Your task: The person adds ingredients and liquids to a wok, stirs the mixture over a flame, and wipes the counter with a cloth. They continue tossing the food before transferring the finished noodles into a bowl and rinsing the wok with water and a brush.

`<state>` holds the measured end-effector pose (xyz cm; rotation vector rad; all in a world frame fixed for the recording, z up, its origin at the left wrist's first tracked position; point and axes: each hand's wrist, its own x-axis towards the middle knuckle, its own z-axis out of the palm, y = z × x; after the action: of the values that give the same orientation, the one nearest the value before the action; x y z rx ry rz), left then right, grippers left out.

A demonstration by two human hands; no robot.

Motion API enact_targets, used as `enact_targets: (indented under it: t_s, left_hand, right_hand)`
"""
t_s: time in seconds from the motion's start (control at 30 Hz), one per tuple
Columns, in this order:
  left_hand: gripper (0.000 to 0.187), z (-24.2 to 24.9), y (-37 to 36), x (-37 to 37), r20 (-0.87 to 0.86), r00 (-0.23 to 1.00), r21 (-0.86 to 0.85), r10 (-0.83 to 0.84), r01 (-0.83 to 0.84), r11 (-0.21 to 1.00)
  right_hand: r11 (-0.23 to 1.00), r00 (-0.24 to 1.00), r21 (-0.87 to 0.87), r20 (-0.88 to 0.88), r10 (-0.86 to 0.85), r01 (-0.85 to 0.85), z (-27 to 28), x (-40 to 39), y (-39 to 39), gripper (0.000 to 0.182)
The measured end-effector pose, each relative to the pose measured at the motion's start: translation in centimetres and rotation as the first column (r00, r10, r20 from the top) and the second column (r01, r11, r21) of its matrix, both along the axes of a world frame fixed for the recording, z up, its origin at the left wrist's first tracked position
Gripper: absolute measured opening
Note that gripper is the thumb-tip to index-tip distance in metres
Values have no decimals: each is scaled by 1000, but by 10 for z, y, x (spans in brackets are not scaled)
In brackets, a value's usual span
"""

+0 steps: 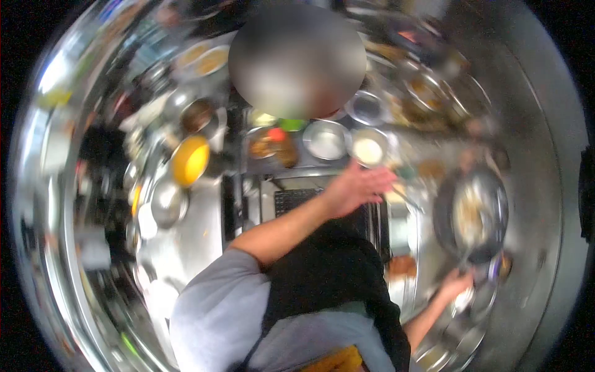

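My left hand [362, 188] stretches forward over the counter with its fingers extended and nothing in them. Its fingertips are close to a metal bowl of white, creamy-looking contents [368, 150]. At the right, my right hand [457, 286] is closed around a thin metal handle [464, 253] at the near edge of a dark wok [441, 214]. Motion blur leaves me unable to tell whether the handle belongs to the wok or to a utensil in it. Pale food [471, 214] lies inside the wok. Something white [462, 301] shows just below that hand.
A metal bowl [326, 140] and a red-topped bottle [282, 150] stand ahead. To the left are a bowl with bright yellow contents [192, 162] and a steel bowl [169, 203]. Several metal containers [434, 358] sit at the lower right. A blurred oval covers the top centre.
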<state>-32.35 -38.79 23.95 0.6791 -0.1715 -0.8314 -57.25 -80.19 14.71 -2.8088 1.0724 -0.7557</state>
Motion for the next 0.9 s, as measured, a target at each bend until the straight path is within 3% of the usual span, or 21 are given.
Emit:
enact_targets:
  t_s: [0.03,0.13,0.2,0.27,0.33,0.37,0.4,0.43,0.5,0.53,0.57,0.63,0.67,0.7,0.73,0.77,0.8,0.83,0.87,0.9]
  left_hand:
    - [85,-16,13,0,60,997,85,40,-46,995]
    - [75,-21,67,-13,184,973,217,141,-180,959]
    - [71,-20,107,-23,259,941,269,219,-288,919]
    - [69,-20,150,-37,283,911,294,299,-379,877]
    - [63,-32,196,-50,345,860,309,375,-482,820]
    - [61,-25,221,-61,388,824,323,414,-542,776]
    - [58,-15,244,-74,429,786,330,444,-594,734]
    - [58,-6,269,-85,448,756,334,478,-637,695]
    - [50,14,315,-115,643,567,242,514,-788,566]
    - [50,27,336,-135,659,516,237,547,-833,500]
    - [46,43,353,-155,711,444,268,546,-888,373]
    - [38,73,374,-198,791,285,277,541,-956,98]
    - [35,100,383,-228,954,174,217,246,-963,-160]
    - [32,135,394,-260,986,131,84,-103,-924,-373]
    - [26,171,404,-295,932,73,-135,-355,-840,-526]
    - [20,222,401,-338,897,193,-194,-399,-639,-745]
    - [15,243,435,-381,814,122,-452,-567,-481,-752]
    - [16,304,431,-423,747,240,-543,-620,-320,-777]
    - [19,343,426,-450,835,440,-403,-329,82,-912]
    - [20,373,447,-485,818,501,-385,-282,114,-916]
  right_hand:
    - [999,998,-48,67,12,-9,38,22,38,50]
    - [976,976,-128,106,190,-176,42,64,75,47]
    - [933,922,63,191,336,-353,54,101,128,47]
    - [892,874,-41,186,449,-449,56,133,178,46]
    - [764,741,50,289,606,-644,59,166,231,45]
    - [726,721,111,292,629,-679,59,179,255,45]
    - [647,685,249,401,608,-721,68,186,295,44]
    - [582,635,262,409,655,-770,76,192,325,44]
    - [438,513,267,441,737,-858,78,213,373,44]
    - [372,386,120,433,815,-920,73,223,397,44]
    - [295,257,-30,411,875,-955,71,233,421,44]
    - [108,106,21,452,886,-994,78,241,473,45]
    - [-9,30,78,478,878,-997,84,242,496,47]
    - [-149,-71,99,547,834,-984,89,243,523,47]
    - [-175,-98,88,554,827,-981,99,243,545,47]
    - [-241,-143,98,573,807,-965,108,242,562,47]
    - [-306,-183,111,593,784,-946,112,240,573,47]
    - [-357,-232,119,567,791,-926,109,249,583,49]
    - [-374,-244,121,570,785,-919,110,246,593,49]
    - [-485,-249,195,665,704,-853,116,240,607,50]
